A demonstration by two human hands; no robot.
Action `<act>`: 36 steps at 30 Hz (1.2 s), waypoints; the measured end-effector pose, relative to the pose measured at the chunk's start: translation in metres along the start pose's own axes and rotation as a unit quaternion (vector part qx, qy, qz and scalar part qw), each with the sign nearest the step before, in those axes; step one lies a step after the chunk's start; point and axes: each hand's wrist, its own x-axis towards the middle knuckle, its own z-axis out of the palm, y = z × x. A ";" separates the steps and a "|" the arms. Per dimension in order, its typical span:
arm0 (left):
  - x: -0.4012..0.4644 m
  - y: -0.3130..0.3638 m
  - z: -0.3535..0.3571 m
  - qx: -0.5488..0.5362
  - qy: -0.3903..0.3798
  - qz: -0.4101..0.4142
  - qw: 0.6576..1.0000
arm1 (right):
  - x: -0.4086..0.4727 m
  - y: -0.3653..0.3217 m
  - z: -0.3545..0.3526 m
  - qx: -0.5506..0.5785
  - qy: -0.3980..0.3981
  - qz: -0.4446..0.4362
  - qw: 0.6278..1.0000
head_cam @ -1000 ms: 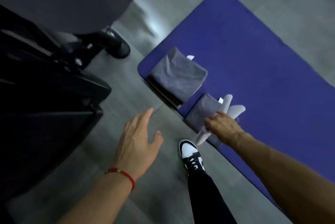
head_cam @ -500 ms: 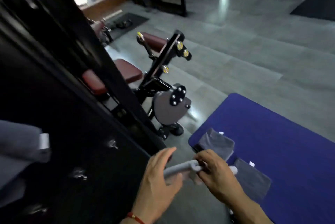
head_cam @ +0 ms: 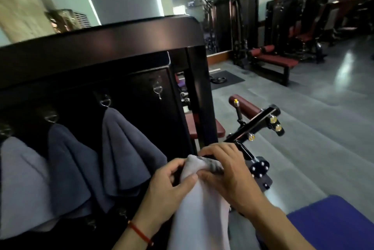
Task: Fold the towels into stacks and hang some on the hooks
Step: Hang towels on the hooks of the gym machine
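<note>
Three towels already hang from hooks on the dark panel to the left of the hands: a pale grey towel (head_cam: 18, 185) farthest out, a dark blue-grey towel (head_cam: 66, 168) next, and a grey towel (head_cam: 125, 148) just beside the left hand (head_cam: 168, 187). Each drapes from a metal hook, so that part of the hanging looks done for three. Both hands are now busy with a fourth, a light towel (head_cam: 199, 209) held up in front of the body and hanging down between the forearms. The left hand grips its upper edge with fingers and thumb curled round the bunched cloth; the right hand (head_cam: 228, 174) pinches the top corner close against it, the two hands touching across the fabric. Whether a loop or tag is being found there I cannot tell, as the cloth is bunched and blurred. Above and a little left of the hands one free hook (head_cam: 157, 89) shows bare on the panel, and it seems the likely place for this towel, which must be lifted up to it. Lower down, just left of the left wrist, two more small hooks (head_cam: 122, 212) appear bare, though dimly. A corner of the purple mat (head_cam: 334, 223) lies to the right of the right forearm; any folded stacks are out of view, so how far the folding has got cannot be judged from here.
</note>
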 end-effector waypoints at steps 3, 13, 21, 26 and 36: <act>0.012 0.015 -0.009 -0.109 -0.024 0.015 0.994 | 0.029 0.004 -0.006 0.076 -0.029 -0.040 0.996; 0.054 0.034 -0.020 -0.122 0.114 0.047 0.985 | 0.114 0.017 -0.011 0.194 -0.110 -0.090 0.971; 0.088 0.016 -0.073 0.149 0.173 0.078 0.971 | 0.154 0.014 -0.007 0.199 -0.204 -0.032 0.958; 0.123 0.023 -0.107 0.092 0.122 0.067 0.986 | 0.192 0.002 -0.004 0.175 -0.148 -0.010 0.973; 0.160 -0.011 -0.066 0.223 0.393 0.184 0.873 | 0.195 0.032 0.044 -0.086 0.009 -0.050 0.995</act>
